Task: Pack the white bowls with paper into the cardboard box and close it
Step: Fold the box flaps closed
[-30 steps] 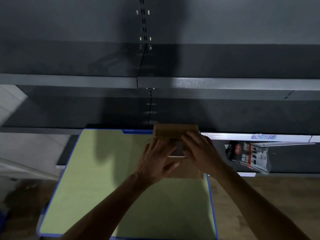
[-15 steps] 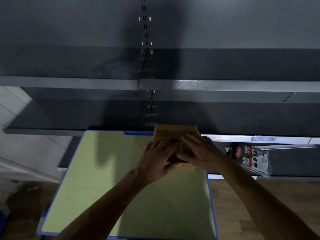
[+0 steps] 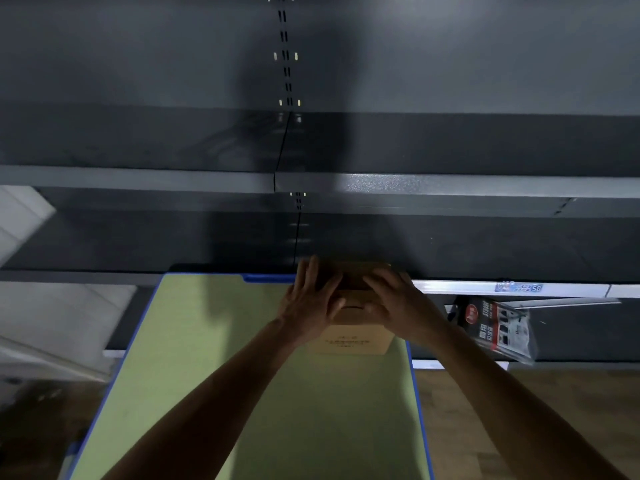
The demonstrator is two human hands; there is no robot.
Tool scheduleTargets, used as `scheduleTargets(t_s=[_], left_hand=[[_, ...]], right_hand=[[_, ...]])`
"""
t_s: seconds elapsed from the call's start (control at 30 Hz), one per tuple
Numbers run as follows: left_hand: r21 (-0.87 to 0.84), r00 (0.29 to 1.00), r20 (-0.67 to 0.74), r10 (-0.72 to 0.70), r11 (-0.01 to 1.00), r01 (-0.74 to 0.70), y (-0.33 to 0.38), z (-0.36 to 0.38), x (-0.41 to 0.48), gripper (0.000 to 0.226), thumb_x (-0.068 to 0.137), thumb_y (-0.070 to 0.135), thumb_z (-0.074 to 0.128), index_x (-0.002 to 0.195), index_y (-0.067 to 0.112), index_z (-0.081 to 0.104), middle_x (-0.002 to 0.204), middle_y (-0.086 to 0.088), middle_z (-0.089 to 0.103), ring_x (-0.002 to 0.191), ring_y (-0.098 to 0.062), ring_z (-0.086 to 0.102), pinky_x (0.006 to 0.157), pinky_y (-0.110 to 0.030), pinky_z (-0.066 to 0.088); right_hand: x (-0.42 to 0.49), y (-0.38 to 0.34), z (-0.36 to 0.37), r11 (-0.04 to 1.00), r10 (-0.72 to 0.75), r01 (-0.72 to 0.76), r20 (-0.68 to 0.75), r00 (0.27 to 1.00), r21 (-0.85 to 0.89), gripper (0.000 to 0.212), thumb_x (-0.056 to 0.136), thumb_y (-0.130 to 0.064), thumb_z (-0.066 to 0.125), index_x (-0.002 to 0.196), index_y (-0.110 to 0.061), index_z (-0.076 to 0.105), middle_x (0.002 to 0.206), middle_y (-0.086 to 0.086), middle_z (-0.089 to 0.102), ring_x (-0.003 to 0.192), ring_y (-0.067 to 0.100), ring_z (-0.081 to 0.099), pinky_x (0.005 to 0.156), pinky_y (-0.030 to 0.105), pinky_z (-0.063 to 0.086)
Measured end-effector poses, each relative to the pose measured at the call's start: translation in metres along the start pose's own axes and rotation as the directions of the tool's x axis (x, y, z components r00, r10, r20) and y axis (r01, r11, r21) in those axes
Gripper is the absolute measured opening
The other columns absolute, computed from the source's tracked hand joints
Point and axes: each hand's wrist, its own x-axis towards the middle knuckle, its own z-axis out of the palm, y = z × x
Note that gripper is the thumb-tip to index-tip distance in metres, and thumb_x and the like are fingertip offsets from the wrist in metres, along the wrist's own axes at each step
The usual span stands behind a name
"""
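A small brown cardboard box point(image 3: 351, 336) stands at the far right of the green table point(image 3: 242, 393), its printed front wall facing me. Both hands lie on its top. My left hand point(image 3: 310, 301) rests flat on the left part of the top, fingers straight and pointing away from me. My right hand point(image 3: 393, 301) presses the right part, fingers spread over the flaps. The flaps look folded down under my palms. No white bowls or paper are visible; the box's inside is hidden.
Dark grey metal shelves point(image 3: 381, 183) rise right behind the table. A packaged item in red and black point(image 3: 498, 329) hangs at the right under a white shelf rail point(image 3: 502, 289). The table has a blue edge point(image 3: 417, 410); wooden floor lies to its right.
Both hands have slid outward and forward across the box top, flattening the flaps. The dark gap between the flaps seen earlier is now covered, and the box front shows more.
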Motion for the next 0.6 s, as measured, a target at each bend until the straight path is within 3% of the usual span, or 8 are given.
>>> scheduleTargets(t_s=[0.1, 0.2, 0.27, 0.33, 0.4, 0.5, 0.6], left_hand=[[-0.182, 0.998, 0.020, -0.055, 0.982, 0.058, -0.001, 0.011, -0.004, 0.060, 0.095, 0.065, 0.019, 0.150, 0.050, 0.002, 0.157, -0.005, -0.031, 0.148, -0.040, -0.008, 0.114, -0.055, 0.031], [-0.359, 0.994, -0.035, -0.105, 0.929, 0.086, -0.003, 0.024, -0.012, 0.061, 0.088, 0.074, 0.019, 0.145, 0.059, 0.006, 0.158, -0.003, -0.024, 0.144, -0.044, 0.019, 0.102, -0.056, 0.045], [-0.460, 0.993, -0.029, -0.116, 0.883, 0.090, -0.005, 0.026, -0.014, 0.061, 0.085, 0.077, 0.024, 0.143, 0.062, 0.010, 0.159, -0.003, -0.002, 0.134, -0.041, 0.039, 0.092, -0.054, 0.053], [-0.513, 0.993, -0.016, -0.116, 0.853, 0.092, -0.008, 0.023, -0.012, 0.061, 0.086, 0.075, 0.031, 0.143, 0.060, 0.015, 0.155, -0.007, 0.020, 0.127, -0.035, 0.047, 0.090, -0.051, 0.054], [-0.509, 0.995, -0.020, -0.099, 0.857, 0.075, -0.011, 0.021, -0.008, 0.064, 0.084, 0.078, 0.033, 0.143, 0.059, 0.016, 0.154, -0.008, 0.023, 0.126, -0.034, 0.049, 0.090, -0.050, 0.055], [-0.425, 0.994, -0.097, -0.040, 0.905, -0.005, -0.010, 0.018, -0.005, 0.073, 0.080, 0.083, 0.035, 0.144, 0.049, 0.024, 0.160, -0.003, -0.003, 0.134, -0.036, 0.041, 0.089, -0.047, 0.056], [-0.177, 0.989, -0.113, 0.092, 0.978, -0.111, -0.014, 0.012, -0.003, 0.100, 0.067, 0.090, 0.042, 0.148, 0.033, 0.025, 0.159, -0.010, -0.024, 0.148, -0.040, -0.002, 0.097, -0.050, 0.050]], right_hand=[[-0.007, -0.003, 0.018, 0.987, 0.124, -0.124, 0.006, 0.992, 0.097, 0.055, 0.095, -0.047, 0.043, 0.144, -0.023, 0.040, 0.156, 0.014, 0.019, 0.137, 0.037, 0.025, 0.099, 0.052, 0.045], [-0.013, -0.004, 0.030, 0.911, 0.266, -0.275, 0.072, 0.961, 0.306, 0.054, 0.094, -0.058, 0.038, 0.145, -0.046, 0.026, 0.161, 0.003, 0.000, 0.144, 0.032, 0.017, 0.106, 0.053, 0.038], [-0.014, -0.005, 0.031, 0.823, 0.302, -0.309, 0.093, 0.949, 0.476, 0.054, 0.090, -0.067, 0.034, 0.141, -0.054, 0.024, 0.158, -0.001, 0.014, 0.143, 0.026, 0.026, 0.108, 0.048, 0.037], [-0.013, -0.006, 0.031, 0.754, 0.335, -0.334, 0.107, 0.936, 0.566, 0.050, 0.093, -0.061, 0.039, 0.140, -0.053, 0.026, 0.151, -0.001, 0.033, 0.134, 0.020, 0.040, 0.105, 0.040, 0.039], [-0.007, -0.007, 0.033, 0.738, 0.367, -0.345, 0.084, 0.927, 0.579, 0.047, 0.095, -0.055, 0.043, 0.139, -0.050, 0.029, 0.146, -0.003, 0.043, 0.128, 0.019, 0.047, 0.102, 0.039, 0.042], [0.002, -0.013, 0.033, 0.744, 0.412, -0.315, -0.034, 0.910, 0.589, 0.045, 0.093, -0.053, 0.048, 0.135, -0.042, 0.036, 0.140, -0.002, 0.046, 0.123, 0.020, 0.050, 0.095, 0.035, 0.045], [0.003, -0.019, 0.035, 0.833, 0.390, -0.284, -0.142, 0.910, 0.474, 0.051, 0.091, -0.057, 0.044, 0.135, -0.033, 0.040, 0.152, 0.002, 0.029, 0.134, 0.025, 0.038, 0.098, 0.038, 0.044]])
